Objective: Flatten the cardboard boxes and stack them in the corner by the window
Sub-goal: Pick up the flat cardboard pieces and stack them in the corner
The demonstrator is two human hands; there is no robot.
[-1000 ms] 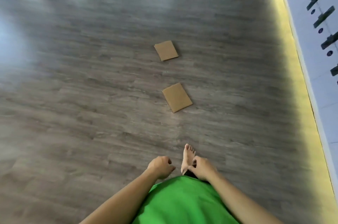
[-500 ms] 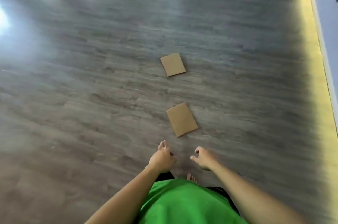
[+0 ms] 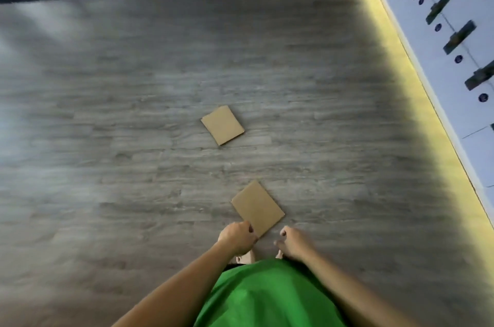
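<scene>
Head view shows two flat cardboard pieces on the floor (image 3: 107, 166): the near cardboard (image 3: 258, 208) and, at its 11 o'clock, the far cardboard (image 3: 222, 125). Left hand (image 3: 236, 237) and right hand (image 3: 292, 242) hang loosely curled, holding nothing.

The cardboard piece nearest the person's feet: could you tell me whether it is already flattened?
Flattened, it seems. The near cardboard piece lies flush on the floor as a thin sheet with no raised walls.

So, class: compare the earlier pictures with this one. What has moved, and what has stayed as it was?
The person has walked forward: both hands now hang over the floor just short of the near cardboard, the left hand by its near corner and the right hand beside it. Neither holds anything. Both flat pieces, near and far cardboard, lie apart as before.
</scene>
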